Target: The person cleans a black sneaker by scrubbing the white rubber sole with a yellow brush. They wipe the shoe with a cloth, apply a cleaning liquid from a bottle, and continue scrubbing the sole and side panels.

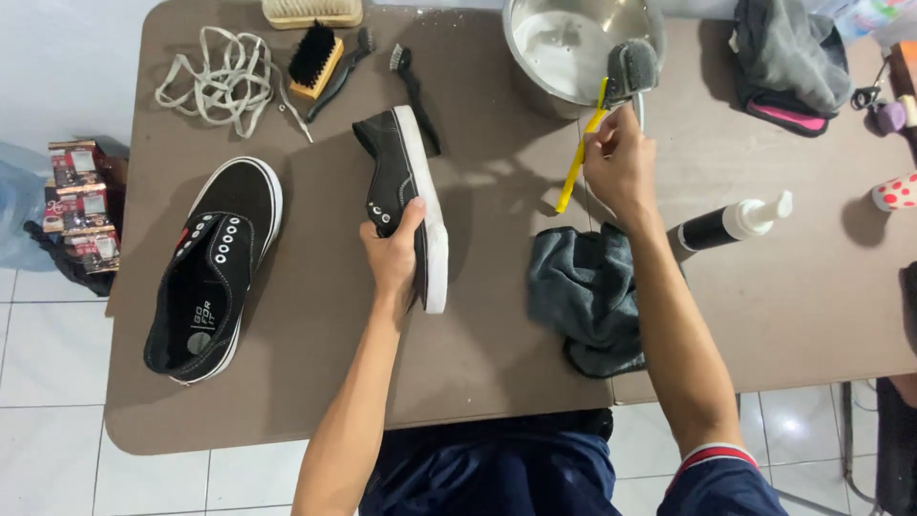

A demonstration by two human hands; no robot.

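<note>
Head view: left hand (392, 250) grips black shoe (406, 191), right hand (619, 162) grips yellow brush (583, 143) beside bowl (535, 67).

Your left hand (394, 250) covers part of the black shoe (406, 196). The steel bowl (549, 48) and pale brush (312, 11) are cut off at the top edge. What your right hand (619, 162) pinches is perhaps the yellow brush (579, 158); your fingers hide it.
</note>
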